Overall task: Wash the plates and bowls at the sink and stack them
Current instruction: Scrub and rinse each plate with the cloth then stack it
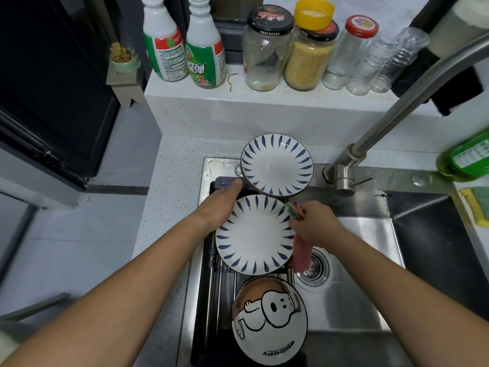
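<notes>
Gripping: right hand (315, 226) clenched round a pink cloth (300, 256); we see the cloth touching the right rim of the near plate (254, 234) and hanging down beside it
left hand (225, 205): goes under the near plate's upper-left rim; one finger straight past the rim, the rest hidden; we cannot tell if it grasps
near plate: white with blue strokes, face up; over the rack (214, 274) at the left of the sink (370, 234)
stack (276, 165): matching plates at the sink's back-left corner; just behind the near plate
bowl (270, 319): cartoon dog print showing; on the rack, nearest us
drain (315, 268): just right of the cloth
tap (397, 107): rises from the sink's back rim
ledge (211, 107): jars (307, 54) and two green-and-white bottles (185, 46) behind the sink
right counter: green bottle (465, 157); yellow-green sponge (476, 205)
</notes>
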Tool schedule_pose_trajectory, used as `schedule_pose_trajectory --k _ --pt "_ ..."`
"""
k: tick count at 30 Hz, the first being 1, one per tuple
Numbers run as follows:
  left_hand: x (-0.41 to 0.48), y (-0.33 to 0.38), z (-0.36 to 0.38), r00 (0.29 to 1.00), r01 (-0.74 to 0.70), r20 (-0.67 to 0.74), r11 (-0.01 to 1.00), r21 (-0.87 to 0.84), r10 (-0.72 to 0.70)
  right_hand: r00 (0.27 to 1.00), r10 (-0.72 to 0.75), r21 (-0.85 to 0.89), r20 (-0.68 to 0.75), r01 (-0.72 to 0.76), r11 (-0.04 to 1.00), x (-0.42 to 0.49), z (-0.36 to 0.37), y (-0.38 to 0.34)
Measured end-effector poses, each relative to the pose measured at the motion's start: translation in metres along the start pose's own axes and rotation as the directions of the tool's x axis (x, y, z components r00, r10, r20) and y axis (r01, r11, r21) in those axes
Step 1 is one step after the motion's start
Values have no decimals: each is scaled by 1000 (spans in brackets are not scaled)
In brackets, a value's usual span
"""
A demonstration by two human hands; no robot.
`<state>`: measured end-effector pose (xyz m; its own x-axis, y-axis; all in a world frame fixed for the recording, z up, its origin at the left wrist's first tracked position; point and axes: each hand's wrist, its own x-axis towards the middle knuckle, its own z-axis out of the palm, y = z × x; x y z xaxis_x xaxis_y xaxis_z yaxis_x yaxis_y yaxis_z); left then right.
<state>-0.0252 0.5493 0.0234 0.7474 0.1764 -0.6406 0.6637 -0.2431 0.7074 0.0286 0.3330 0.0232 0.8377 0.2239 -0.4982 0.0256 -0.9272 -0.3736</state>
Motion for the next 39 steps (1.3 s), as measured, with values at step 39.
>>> schedule_pose_trajectory --k 39 --pt "-51 54 9 999 -29 -31 981 -194 24 995 91 469 -49 -58 881 -50 -62 38"
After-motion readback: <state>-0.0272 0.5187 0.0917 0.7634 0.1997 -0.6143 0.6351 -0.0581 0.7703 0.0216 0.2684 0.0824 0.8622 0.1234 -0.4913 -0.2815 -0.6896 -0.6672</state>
